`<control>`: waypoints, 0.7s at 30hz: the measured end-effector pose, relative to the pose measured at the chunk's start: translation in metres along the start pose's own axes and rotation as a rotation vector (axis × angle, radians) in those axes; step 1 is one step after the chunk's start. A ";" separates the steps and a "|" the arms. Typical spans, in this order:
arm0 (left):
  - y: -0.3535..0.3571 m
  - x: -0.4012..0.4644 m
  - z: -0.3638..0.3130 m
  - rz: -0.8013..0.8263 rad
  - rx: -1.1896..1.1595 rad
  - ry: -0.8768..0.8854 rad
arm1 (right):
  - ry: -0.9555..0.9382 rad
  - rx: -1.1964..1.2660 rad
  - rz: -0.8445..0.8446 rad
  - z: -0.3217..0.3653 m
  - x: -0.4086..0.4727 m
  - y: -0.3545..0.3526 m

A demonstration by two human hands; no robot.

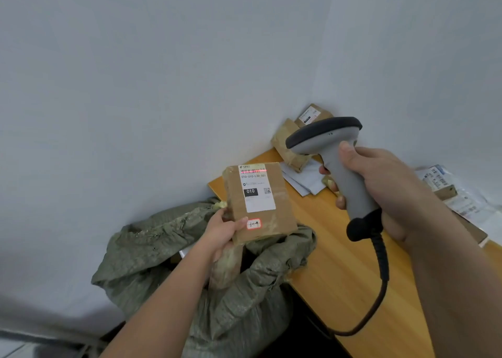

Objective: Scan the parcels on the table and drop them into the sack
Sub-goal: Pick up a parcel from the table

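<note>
My left hand (221, 231) grips a flat brown cardboard parcel (282, 213) by its lower left corner, holding it above the open green sack (244, 298). The parcel's white label faces me, and a red scan line lies across its barcode at the top. My right hand (380, 178) grips the handle of a grey barcode scanner (334, 146), which points left toward the parcel. The scanner's black cable (380, 281) hangs down over the wooden table (339, 262).
Two taped brown parcels (288, 143) lean in the wall corner at the table's far end, with white envelopes (301, 179) beside them. Labelled plastic mailers (459, 192) lie on the table at the right. The sack stands on the floor against the table's left edge.
</note>
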State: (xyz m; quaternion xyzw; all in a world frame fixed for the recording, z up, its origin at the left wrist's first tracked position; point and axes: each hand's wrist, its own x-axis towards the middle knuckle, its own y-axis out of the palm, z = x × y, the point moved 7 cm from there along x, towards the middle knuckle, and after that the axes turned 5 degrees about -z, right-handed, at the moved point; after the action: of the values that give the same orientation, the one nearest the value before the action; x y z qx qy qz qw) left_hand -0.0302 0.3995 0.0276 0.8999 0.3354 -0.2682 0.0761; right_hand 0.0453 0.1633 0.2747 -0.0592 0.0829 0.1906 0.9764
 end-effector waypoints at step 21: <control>-0.075 0.042 0.102 -0.302 0.709 -0.126 | 0.274 -0.039 -0.156 -0.094 0.019 -0.027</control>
State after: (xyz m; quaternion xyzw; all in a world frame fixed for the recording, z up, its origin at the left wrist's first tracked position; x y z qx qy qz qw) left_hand -0.0963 0.4478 -0.0776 0.7927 0.3452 -0.4304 -0.2593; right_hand 0.0598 0.1310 0.1814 -0.1098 0.2066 0.1060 0.9664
